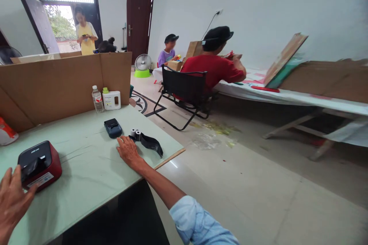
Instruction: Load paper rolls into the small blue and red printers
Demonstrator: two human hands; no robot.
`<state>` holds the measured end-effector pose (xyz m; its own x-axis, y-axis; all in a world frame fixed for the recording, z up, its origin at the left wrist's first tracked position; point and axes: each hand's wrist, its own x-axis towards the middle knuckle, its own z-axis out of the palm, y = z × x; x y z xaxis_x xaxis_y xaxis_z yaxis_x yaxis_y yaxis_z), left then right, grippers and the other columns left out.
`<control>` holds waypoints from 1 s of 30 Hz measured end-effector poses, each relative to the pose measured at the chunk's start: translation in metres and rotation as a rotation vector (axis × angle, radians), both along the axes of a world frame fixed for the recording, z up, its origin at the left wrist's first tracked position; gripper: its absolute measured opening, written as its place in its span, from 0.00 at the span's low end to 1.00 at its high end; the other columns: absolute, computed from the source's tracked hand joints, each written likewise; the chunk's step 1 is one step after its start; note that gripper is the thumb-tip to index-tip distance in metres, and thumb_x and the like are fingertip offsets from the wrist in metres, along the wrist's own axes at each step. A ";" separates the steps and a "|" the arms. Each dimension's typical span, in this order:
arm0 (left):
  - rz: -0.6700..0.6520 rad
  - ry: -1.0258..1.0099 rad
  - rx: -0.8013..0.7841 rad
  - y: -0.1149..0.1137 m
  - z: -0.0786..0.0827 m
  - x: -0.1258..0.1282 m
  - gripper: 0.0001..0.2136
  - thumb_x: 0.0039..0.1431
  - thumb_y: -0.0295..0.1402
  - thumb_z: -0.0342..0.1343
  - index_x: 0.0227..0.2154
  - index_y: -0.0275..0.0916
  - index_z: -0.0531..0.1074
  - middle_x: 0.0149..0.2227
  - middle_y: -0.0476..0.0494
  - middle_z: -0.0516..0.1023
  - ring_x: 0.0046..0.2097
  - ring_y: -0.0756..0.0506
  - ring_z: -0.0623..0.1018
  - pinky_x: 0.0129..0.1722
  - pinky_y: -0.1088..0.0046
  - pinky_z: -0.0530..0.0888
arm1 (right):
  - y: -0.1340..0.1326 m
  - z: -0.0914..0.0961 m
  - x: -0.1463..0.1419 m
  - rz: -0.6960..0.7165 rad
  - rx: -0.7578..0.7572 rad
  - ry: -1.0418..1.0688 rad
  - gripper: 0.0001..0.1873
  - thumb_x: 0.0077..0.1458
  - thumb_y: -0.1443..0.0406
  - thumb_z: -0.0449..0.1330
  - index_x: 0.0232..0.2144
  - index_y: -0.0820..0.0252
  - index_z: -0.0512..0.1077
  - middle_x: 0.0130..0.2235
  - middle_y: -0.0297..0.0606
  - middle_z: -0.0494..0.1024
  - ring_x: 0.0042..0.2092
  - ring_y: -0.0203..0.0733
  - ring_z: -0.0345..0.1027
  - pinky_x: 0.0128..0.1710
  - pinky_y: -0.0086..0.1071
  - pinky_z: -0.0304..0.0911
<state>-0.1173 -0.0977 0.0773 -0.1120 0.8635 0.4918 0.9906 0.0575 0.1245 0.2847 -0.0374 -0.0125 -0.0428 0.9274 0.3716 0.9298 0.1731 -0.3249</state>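
My left hand (14,195) is at the lower left with its fingers spread, beside a boxy red and black machine (54,160). A dark, glossy strip hangs at the front of that machine, above a white label; whether my fingers touch it I cannot tell. My right hand (128,151) lies on the pale green tabletop (94,164), fingers apart and holding nothing. Just beyond its fingertips sits a small dark blue device (113,128) with a black top. To its right stand two small white rolls (138,135), with a curled black strip (152,144) beside them.
A cardboard partition (66,88) lines the table's far side. Before it stand a water bottle (97,99) and a white jug (111,100); an orange-and-white container (6,132) is at left. A person in red (207,67) sits in a folding chair (184,84) at another table.
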 end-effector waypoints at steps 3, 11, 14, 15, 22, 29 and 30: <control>-0.148 0.008 0.210 -0.014 0.015 0.040 0.34 0.63 0.45 0.47 0.71 0.51 0.49 0.75 0.41 0.51 0.73 0.25 0.55 0.67 0.36 0.60 | 0.011 0.000 0.002 -0.015 0.055 0.059 0.26 0.65 0.67 0.56 0.64 0.63 0.62 0.60 0.53 0.70 0.59 0.55 0.64 0.60 0.48 0.62; -0.533 -0.173 0.000 0.059 -0.019 0.145 0.29 0.60 0.38 0.55 0.64 0.35 0.63 0.66 0.29 0.67 0.67 0.29 0.68 0.66 0.46 0.67 | 0.062 -0.010 0.009 -0.038 0.055 0.377 0.35 0.64 0.63 0.53 0.69 0.71 0.52 0.65 0.62 0.65 0.66 0.60 0.59 0.66 0.55 0.56; -0.633 -0.283 -0.229 0.105 -0.038 0.180 0.31 0.55 0.41 0.60 0.61 0.35 0.66 0.63 0.30 0.73 0.63 0.31 0.74 0.62 0.51 0.71 | 0.078 -0.015 0.011 -0.051 0.022 0.386 0.33 0.66 0.62 0.51 0.68 0.74 0.54 0.63 0.64 0.67 0.65 0.59 0.61 0.65 0.53 0.57; -0.635 -0.337 -0.323 0.118 -0.042 0.192 0.33 0.53 0.42 0.63 0.61 0.36 0.67 0.60 0.30 0.75 0.58 0.31 0.77 0.58 0.53 0.74 | 0.083 -0.016 0.012 -0.057 0.011 0.390 0.32 0.67 0.62 0.50 0.67 0.75 0.55 0.63 0.64 0.68 0.65 0.59 0.62 0.65 0.52 0.57; -0.620 -0.488 -0.454 0.171 -0.057 0.259 0.26 0.47 0.38 0.68 0.48 0.33 0.74 0.40 0.40 0.83 0.41 0.39 0.82 0.40 0.67 0.76 | 0.101 -0.025 0.022 -0.066 -0.047 0.405 0.22 0.68 0.59 0.50 0.59 0.66 0.67 0.53 0.55 0.77 0.57 0.54 0.71 0.58 0.44 0.64; -0.550 -0.532 -0.377 0.171 -0.063 0.263 0.21 0.48 0.34 0.67 0.46 0.36 0.74 0.39 0.44 0.82 0.41 0.42 0.80 0.39 0.69 0.74 | 0.095 -0.016 0.012 -0.036 0.002 0.443 0.20 0.66 0.61 0.53 0.55 0.66 0.71 0.49 0.52 0.78 0.53 0.54 0.71 0.56 0.45 0.64; -0.539 -0.532 -0.365 0.166 -0.061 0.257 0.20 0.48 0.33 0.66 0.46 0.36 0.74 0.39 0.44 0.82 0.40 0.42 0.79 0.40 0.69 0.74 | 0.091 -0.014 0.007 -0.021 0.018 0.449 0.21 0.65 0.61 0.53 0.56 0.66 0.70 0.50 0.51 0.78 0.53 0.54 0.70 0.57 0.46 0.63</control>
<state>0.1402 0.0681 0.0158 0.2234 0.9598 0.1698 0.7086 -0.2796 0.6478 0.2921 0.0535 -0.0263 0.1454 0.9195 0.3651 0.7004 0.1650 -0.6944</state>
